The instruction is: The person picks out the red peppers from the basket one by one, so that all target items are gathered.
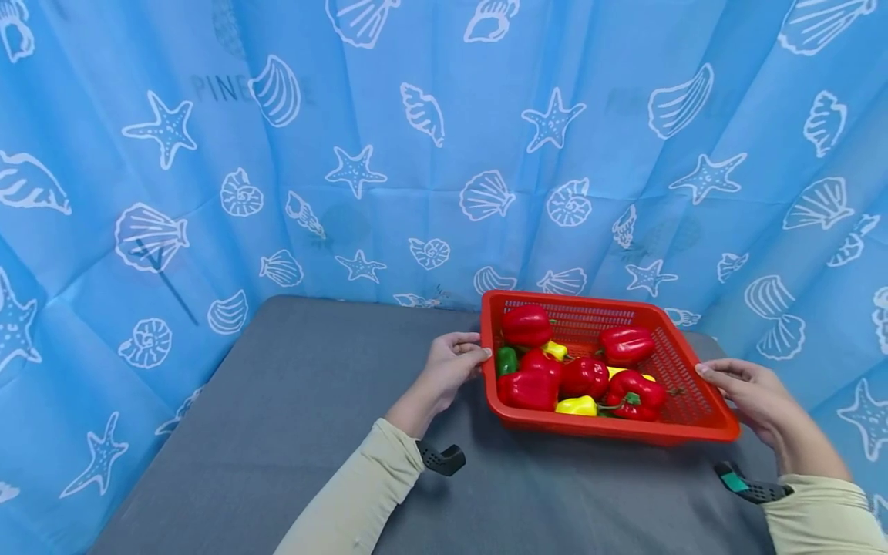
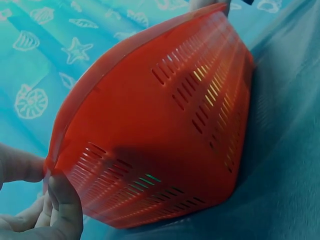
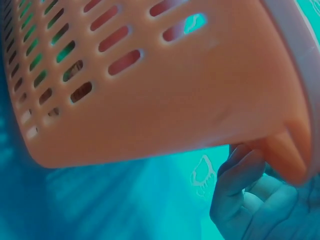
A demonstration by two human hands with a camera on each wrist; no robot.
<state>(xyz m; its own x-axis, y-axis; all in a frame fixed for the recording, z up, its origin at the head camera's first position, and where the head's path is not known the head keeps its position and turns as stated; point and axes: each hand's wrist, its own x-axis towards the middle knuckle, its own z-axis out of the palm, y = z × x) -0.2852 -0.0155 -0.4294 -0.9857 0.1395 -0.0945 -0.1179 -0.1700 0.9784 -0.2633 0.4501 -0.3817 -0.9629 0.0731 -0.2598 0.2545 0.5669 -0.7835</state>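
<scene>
Red basket (image 1: pixel 603 427), green pepper (image 1: pixel 506 360) partly hidden, sleeves (image 1: pixel 354 493) cropped

My sleeves (image 1: pixel 354 493), lower frame: pale beige. Basket (image 1: pixel 610 433), right of centre: red. Peppers (image 1: pixel 530 389): red, yellow, green. Curtain (image 1: pixel 430 212), top: blue, white shell-and-starfish print. Table (image 1: pixel 312 385), lower centre: grey.

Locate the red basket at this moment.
In the head view, the red basket is right of centre, over the gray table, between the left hand and right hand holding its opposite ends.
</scene>
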